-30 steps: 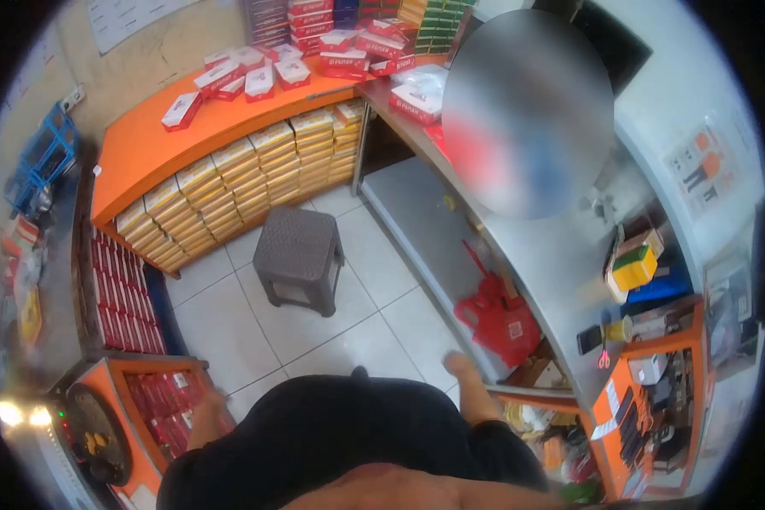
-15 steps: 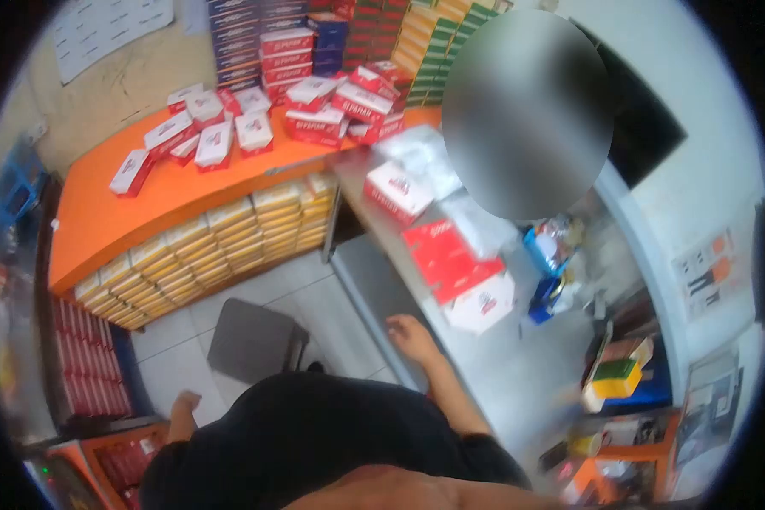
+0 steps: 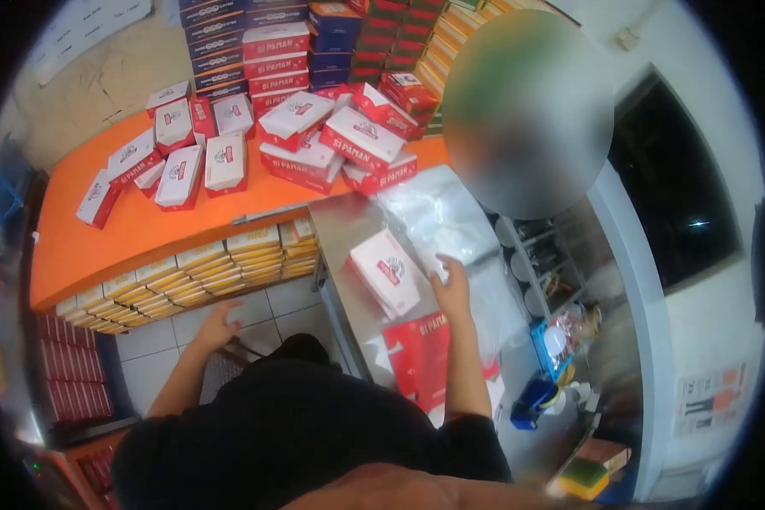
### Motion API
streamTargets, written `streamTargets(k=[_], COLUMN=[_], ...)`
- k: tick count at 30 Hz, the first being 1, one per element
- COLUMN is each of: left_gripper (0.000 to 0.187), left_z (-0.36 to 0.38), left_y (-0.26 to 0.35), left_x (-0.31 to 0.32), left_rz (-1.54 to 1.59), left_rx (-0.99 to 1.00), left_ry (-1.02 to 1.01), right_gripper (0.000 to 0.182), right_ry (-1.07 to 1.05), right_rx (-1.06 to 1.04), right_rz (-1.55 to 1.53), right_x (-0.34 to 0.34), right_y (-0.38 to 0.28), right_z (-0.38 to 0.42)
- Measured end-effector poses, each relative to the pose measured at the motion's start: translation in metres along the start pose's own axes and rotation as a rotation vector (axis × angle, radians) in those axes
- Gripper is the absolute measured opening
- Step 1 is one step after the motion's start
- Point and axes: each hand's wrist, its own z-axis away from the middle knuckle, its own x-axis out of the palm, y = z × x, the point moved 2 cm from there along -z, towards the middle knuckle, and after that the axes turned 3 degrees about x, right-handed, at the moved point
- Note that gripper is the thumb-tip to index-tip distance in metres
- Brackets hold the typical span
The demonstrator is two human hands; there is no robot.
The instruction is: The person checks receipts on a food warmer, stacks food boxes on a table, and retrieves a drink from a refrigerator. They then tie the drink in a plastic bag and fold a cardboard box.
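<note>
My right hand [image 3: 451, 285] hovers over the metal table, fingers apart and holding nothing. Just left of it lies a closed white and red food box [image 3: 388, 270] with a printed logo. Below that box, partly hidden behind my right forearm, is a flat unfolded red box blank [image 3: 416, 361] with white parts. Clear plastic bags [image 3: 438, 212] are spread beyond my right hand. My left hand [image 3: 218, 325] hangs open in the air above the floor, in front of the orange counter, with nothing in it.
On the orange counter [image 3: 68, 251], several white and red boxes [image 3: 225, 161] lie loosely. Tall stacks of blue boxes [image 3: 217, 51] and red boxes [image 3: 276, 64] stand behind. Yellow boxes [image 3: 204, 272] fill the shelf underneath. A blue basket [image 3: 552, 344] stands at the table's right side.
I have moved nearer the counter and table. My right hand has gone forward over the table to beside the food box. My left hand has risen forward.
</note>
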Motion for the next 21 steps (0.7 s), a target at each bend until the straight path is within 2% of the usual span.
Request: streamTargets(k=[2,4,6,8,10,15,17,18,20,21], left_gripper=[0.041,0.041,0.042,0.056,0.062,0.064,0.064,0.064,0.063,0.056], left_z=[-0.039,-0.108,-0.183,-0.283,-0.357,-0.522,-0.567,-0.581,-0.610,-0.628], left_y=[-0.028,-0.050,-0.036,-0.079,-0.040,-0.039,-0.041,-0.040,-0.039,-0.052], left_x=[-0.037,-0.085,-0.142,-0.183,-0.221,-0.291,-0.299,-0.293,-0.281,-0.274], left_rz=[0.276,0.459,0.670,0.777,0.922,1.079,1.257,1.263,1.464,1.331], left_rx=[-0.278,-0.189,-0.213,-0.027,-0.085,-0.078,0.101,0.097,0.253,0.266], left_ry=[0.209,0.412,0.537,0.520,0.636,0.762,0.641,0.631,0.532,0.667], right_gripper=[0.041,0.043,0.044,0.045,0.046,0.029,0.020,0.020,0.014,0.014], right_ry=[0.023,0.054,0.078,0.105,0.175,0.096,0.055,0.056,0.104,0.104], right_rx=[-0.133,-0.197,-0.156,-0.135,-0.175,-0.102,-0.064,-0.056,-0.141,-0.141], right_rz=[0.057,0.051,0.078,0.101,0.079,0.047,0.006,0.014,0.004,0.012], right_x=[0.017,0.032,0.055,0.086,0.119,0.155,0.159,0.157,0.144,0.138], right_y=[-0.008,-0.019,-0.018,-0.013,0.004,-0.001,0.000,-0.001,-0.026,-0.041], right_z=[-0.073,-0.147,-0.217,-0.275,-0.326,-0.372,-0.372,-0.373,-0.382,-0.392])
